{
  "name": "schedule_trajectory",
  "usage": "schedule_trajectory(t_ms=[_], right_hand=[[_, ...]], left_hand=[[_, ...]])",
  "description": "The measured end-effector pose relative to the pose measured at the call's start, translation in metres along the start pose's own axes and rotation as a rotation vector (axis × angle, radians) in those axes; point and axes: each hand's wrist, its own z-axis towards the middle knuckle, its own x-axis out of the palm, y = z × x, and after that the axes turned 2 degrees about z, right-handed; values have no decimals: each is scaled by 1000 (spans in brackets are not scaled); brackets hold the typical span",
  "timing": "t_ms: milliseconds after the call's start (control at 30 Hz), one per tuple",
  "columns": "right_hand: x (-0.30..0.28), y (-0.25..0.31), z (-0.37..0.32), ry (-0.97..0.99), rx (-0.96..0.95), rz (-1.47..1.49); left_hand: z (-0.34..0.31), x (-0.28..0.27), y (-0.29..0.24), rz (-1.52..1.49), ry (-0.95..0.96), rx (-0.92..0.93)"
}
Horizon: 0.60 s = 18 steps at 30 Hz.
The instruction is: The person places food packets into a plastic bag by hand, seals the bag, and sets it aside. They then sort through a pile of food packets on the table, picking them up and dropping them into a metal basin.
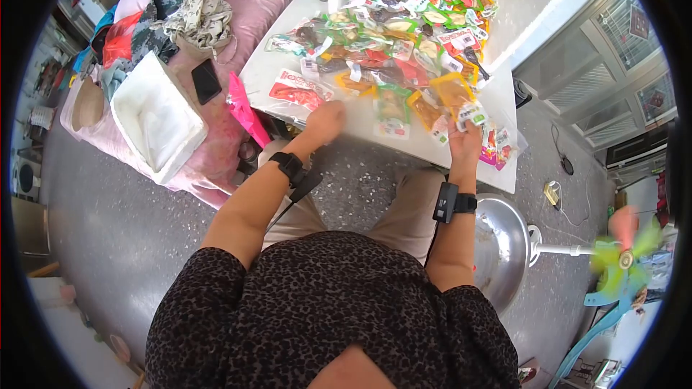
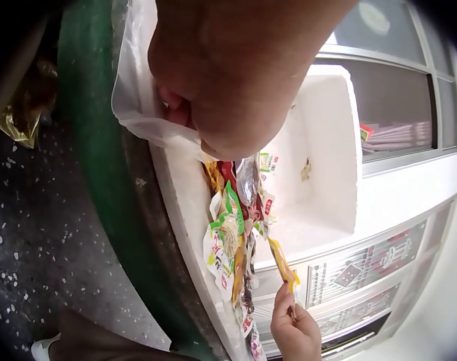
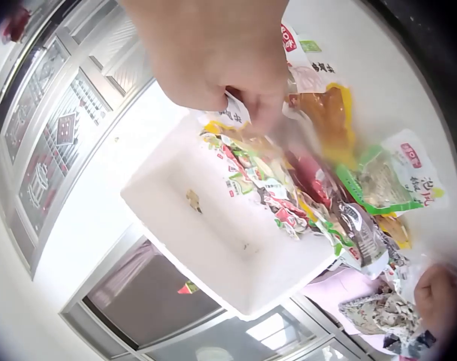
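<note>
My right hand (image 1: 465, 140) pinches the white end of a yellow-edged snack packet (image 1: 454, 91) with brown contents, raised over the table's front. In the right wrist view its curled fingers partly hide the packet. My left hand (image 1: 326, 124), fingers curled, grips the edge of a clear and white packet (image 1: 295, 88) with red contents at the table's front left. Translucent plastic (image 2: 131, 109) spreads around those fingers in the left wrist view. Between the hands lie a green-edged packet (image 1: 392, 109) and another yellow-edged packet (image 1: 427, 112).
Many mixed packets (image 1: 404, 47) spill from a white foam box (image 1: 530, 11) across the white table (image 1: 263, 72). A second foam box (image 1: 155, 119) and a phone (image 1: 206, 81) sit on a pink-covered bed at left. A metal basin (image 1: 497, 245) and a fan (image 1: 623, 259) stand at right.
</note>
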Motion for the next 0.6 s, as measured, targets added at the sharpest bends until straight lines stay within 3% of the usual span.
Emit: schedule_trajectory(t_ms=[67, 200, 300, 400, 533, 600], right_hand=[[-20, 5, 17, -25, -14, 147], [-23, 4, 32, -184, 358, 297], [-21, -10, 29, -14, 391, 167], [-10, -23, 30, 25, 430, 498], [21, -39, 31, -57, 350, 325], [28, -52, 32, 80, 349, 168]], left_hand=[[-1, 0, -2, 0, -15, -10], [0, -1, -4, 0, -32, -26], [0, 1, -4, 17, -37, -22], [0, 0, -6, 27, -27, -31], [0, 3, -1, 24, -47, 2], [0, 3, 0, 24, -51, 8]])
